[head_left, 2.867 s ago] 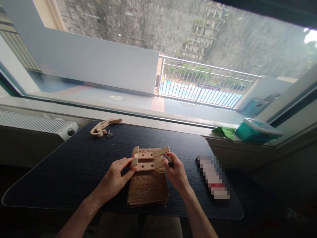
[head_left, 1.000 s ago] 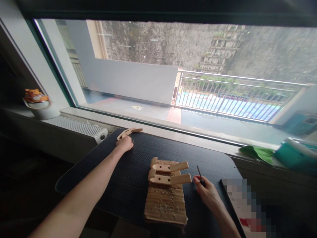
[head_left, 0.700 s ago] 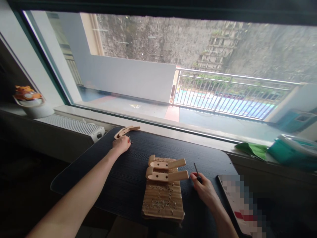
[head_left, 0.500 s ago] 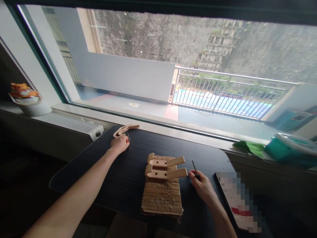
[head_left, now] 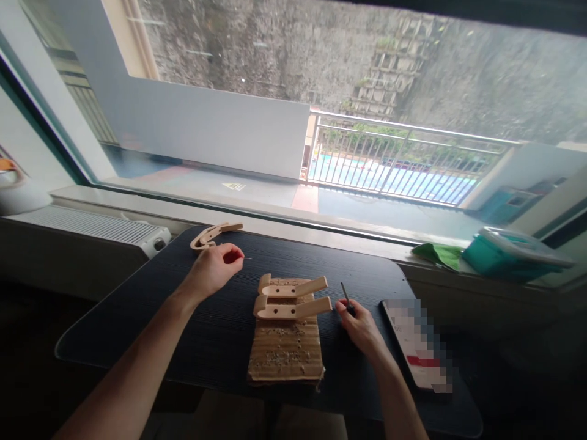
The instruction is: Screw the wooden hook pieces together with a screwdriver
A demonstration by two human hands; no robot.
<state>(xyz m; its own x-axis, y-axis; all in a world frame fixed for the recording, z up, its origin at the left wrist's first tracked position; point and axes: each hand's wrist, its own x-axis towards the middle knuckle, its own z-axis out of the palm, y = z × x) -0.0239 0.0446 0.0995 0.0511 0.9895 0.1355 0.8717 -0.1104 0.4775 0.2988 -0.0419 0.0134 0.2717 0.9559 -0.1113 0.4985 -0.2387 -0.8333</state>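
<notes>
My left hand is closed in a pinch on a thin metal screw, its tip jutting out to the right above the table. Behind that hand lie pale curved wooden hooks, partly hidden by it. Two more wooden hooks rest side by side on a corrugated cardboard block pitted with holes; each shows two dark screw holes. To the right of the block, my right hand is wrapped round the dark handle of a screwdriver, its shaft pointing up and away.
A phone lies at the right on the dark table. On the sill stand a teal box and a green cloth. A white radiator is at the left, and a large window runs behind the table.
My left hand has lifted from the tabletop by the rear hooks and come closer, with a screw between its fingertips. The view has shifted right; my right hand keeps the screwdriver.
</notes>
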